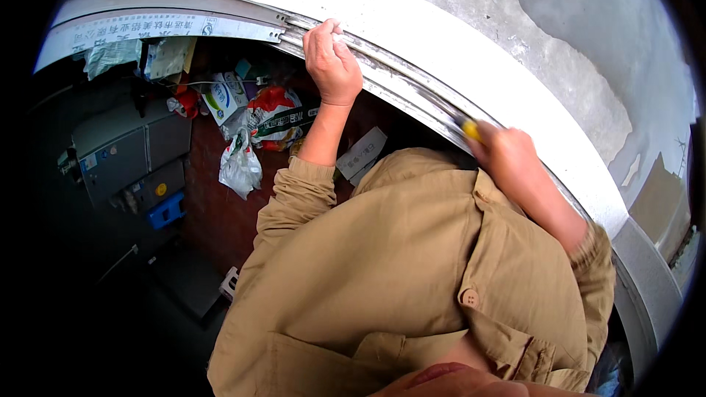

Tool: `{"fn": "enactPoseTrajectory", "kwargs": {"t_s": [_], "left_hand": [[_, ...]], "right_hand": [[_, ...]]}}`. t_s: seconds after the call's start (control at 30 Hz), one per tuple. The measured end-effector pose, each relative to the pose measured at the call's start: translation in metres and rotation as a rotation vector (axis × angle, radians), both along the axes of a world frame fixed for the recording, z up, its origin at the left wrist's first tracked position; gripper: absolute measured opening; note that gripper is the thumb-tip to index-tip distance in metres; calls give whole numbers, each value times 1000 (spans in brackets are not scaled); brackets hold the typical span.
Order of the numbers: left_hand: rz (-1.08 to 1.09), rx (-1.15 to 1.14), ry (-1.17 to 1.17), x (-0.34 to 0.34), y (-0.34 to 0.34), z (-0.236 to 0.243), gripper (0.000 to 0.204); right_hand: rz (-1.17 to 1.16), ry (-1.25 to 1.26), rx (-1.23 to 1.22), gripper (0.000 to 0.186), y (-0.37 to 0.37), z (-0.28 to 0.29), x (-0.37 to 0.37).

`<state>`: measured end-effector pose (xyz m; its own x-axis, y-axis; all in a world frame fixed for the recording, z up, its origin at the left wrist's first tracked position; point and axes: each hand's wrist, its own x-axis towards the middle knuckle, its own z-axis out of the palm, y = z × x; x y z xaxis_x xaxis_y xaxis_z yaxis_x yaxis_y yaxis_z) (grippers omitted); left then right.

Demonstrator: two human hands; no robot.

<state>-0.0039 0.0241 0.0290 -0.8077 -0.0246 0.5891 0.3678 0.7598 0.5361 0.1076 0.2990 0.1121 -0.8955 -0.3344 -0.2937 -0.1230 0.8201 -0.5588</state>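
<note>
The left hand [332,62] is raised to a metal window track [412,92] that runs along the inner edge of a pale concrete sill [471,37]; its fingers curl over the track's ridges and grip them, thumb side toward the room. The right hand [507,154] sits lower along the same track, closed around a tool with a yellow handle [471,129], only the handle's tip showing past the fingers; what kind of tool it is cannot be told. Both arms come from tan shirt sleeves [412,250]. A white strip with printing [158,29] covers the track toward the sill's far left end. Below, inside the room, lie plastic bags and packets [254,125], a grey cabinet [125,151] and a blue box [166,210].
</note>
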Motion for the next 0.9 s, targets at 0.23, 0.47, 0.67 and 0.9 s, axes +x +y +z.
{"fn": "enactPoseTrajectory", "kwargs": {"t_s": [0.23, 0.47, 0.67, 0.9], "left_hand": [[22, -5, 17, -1, -6, -3, 30], [3, -1, 16, 0, -1, -4, 27], [24, -30, 22, 0, -6, -3, 27], [28, -32, 35, -2, -2, -4, 22]], "right_hand": [[62, 32, 46, 21, 10, 1, -7], [24, 74, -35, 20, -3, -9, 0], [26, 42, 23, 22, 20, -2, 7], [14, 107, -47, 18, -5, -17, -5]]}}
